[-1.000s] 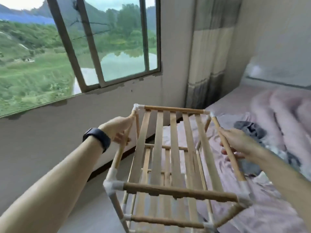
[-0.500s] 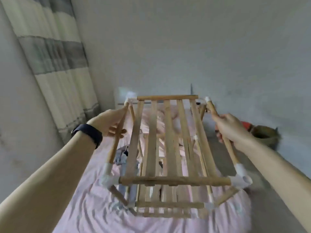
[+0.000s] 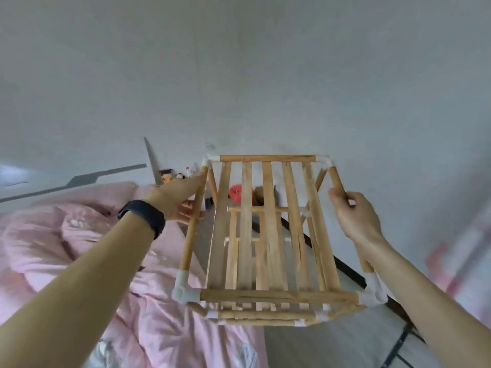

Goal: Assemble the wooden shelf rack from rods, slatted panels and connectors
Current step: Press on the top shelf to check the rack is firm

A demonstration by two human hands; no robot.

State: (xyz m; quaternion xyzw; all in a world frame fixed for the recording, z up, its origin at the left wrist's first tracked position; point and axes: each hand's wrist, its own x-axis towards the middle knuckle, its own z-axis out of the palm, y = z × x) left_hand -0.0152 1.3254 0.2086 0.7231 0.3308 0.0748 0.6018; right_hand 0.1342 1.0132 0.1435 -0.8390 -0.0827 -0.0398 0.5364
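Rack (image 3: 268, 235) looks light & stiff, plastic joints (image 3: 184, 290) prob. weak pts, so best held by side rods (image 3: 191, 235): fingers of left hand (image 3: 175, 200) & right hand (image 3: 356, 216) curl round them.

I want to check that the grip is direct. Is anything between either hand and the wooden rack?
Nothing visible. The left hand grips the left side rod of the rack directly, and the right hand grips the right side rod; no cloth or other object lies between.
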